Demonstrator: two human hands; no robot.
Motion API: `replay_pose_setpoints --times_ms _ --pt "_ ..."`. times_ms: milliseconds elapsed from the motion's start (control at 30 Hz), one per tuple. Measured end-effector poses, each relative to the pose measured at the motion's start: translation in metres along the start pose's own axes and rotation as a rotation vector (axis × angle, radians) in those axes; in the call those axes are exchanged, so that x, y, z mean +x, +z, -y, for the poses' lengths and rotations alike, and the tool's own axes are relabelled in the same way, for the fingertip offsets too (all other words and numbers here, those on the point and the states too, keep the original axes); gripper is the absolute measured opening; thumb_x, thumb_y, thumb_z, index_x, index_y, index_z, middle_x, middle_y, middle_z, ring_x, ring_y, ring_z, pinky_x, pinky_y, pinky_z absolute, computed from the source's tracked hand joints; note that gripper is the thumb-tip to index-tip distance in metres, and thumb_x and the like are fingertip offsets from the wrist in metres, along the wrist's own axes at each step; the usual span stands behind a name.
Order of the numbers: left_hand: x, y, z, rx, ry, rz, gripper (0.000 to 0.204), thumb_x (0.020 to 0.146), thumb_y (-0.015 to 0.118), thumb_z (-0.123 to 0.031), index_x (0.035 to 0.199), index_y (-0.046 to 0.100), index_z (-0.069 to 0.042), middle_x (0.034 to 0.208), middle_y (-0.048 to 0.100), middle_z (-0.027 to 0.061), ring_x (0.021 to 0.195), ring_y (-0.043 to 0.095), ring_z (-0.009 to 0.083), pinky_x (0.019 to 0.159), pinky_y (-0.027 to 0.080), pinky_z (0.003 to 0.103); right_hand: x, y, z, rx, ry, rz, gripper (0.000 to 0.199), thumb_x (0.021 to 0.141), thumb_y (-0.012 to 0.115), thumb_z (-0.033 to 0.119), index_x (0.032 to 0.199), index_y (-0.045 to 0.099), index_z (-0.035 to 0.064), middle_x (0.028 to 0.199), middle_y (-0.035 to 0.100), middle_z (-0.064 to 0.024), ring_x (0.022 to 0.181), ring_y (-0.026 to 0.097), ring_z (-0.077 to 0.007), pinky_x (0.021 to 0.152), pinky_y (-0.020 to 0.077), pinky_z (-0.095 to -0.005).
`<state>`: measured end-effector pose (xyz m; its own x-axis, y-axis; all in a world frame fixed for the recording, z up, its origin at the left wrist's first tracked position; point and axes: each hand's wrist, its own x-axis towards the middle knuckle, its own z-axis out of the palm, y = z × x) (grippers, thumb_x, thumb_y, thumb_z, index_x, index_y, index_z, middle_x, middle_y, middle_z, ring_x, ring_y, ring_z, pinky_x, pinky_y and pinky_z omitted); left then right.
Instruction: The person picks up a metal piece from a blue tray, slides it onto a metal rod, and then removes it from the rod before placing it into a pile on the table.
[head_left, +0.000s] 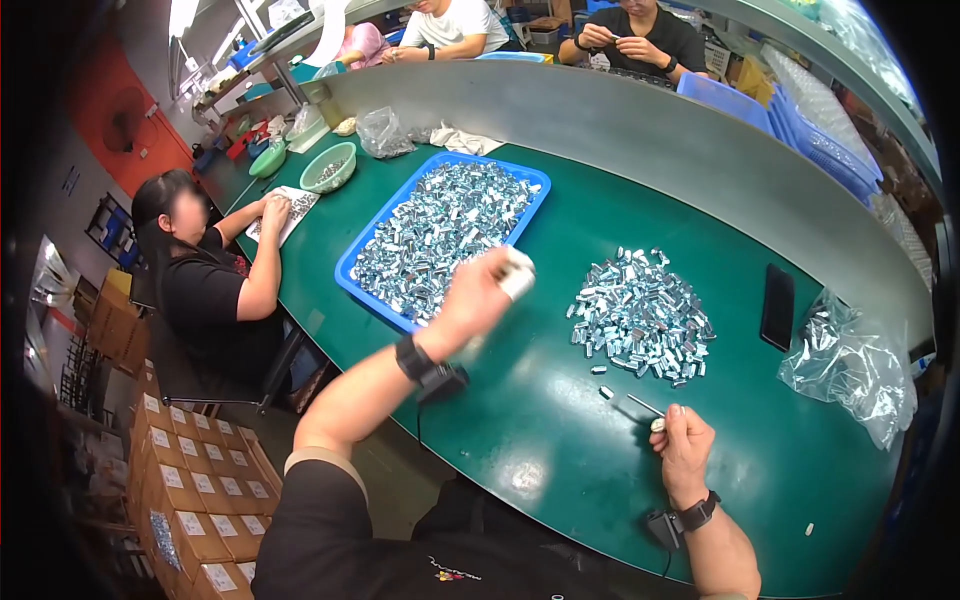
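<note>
My left hand, blurred by motion, is over the right edge of a blue tray filled with small shiny metal pieces. Its fingers are curled together with white wrapping at their tips; whatever they hold is hidden. Low on the right, my right hand pinches a thin metal rod that points up and left toward a single metal piece. Something pale shows at its fingertips. Beyond that hand, a loose pile of the same metal pieces lies on the green table.
A black phone and a clear plastic bag lie at the right. A seated co-worker handles small parts at the left, near a green bowl. A grey curved partition borders the far side. Stacked cartons stand lower left.
</note>
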<state>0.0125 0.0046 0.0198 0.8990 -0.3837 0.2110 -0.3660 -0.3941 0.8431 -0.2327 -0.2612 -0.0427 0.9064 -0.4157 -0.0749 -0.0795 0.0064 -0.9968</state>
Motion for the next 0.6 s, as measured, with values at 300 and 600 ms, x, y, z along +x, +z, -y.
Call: replay_pose_setpoints --times_ms 300,600 --pt "0.081 -0.064 0.066 0.505 0.186 -0.259 0.025 0.090 0.072 -0.011 0.114 0.071 -0.005 0.099 0.075 0.0136 0.087 0.072 0.0218 0.079 0.056 0.035 0.007 0.002 0.004 -0.005 -0.021 0.008 0.040 0.106 0.055 0.029 0.076 0.063 0.0043 0.064 0.061 -0.0012 0.054 0.053 -0.0057 0.050 0.0410 -0.0216" --pt "0.031 0.066 0.012 0.473 0.338 0.228 0.031 0.086 0.075 -0.015 0.116 0.070 -0.007 0.100 0.067 0.0128 0.100 0.065 0.0328 0.087 0.052 0.041 0.004 0.001 0.000 0.033 0.000 0.002 0.038 0.106 0.057 0.028 0.077 0.064 0.0044 0.066 0.062 -0.0009 0.057 0.054 -0.0053 0.053 0.0419 -0.0211"
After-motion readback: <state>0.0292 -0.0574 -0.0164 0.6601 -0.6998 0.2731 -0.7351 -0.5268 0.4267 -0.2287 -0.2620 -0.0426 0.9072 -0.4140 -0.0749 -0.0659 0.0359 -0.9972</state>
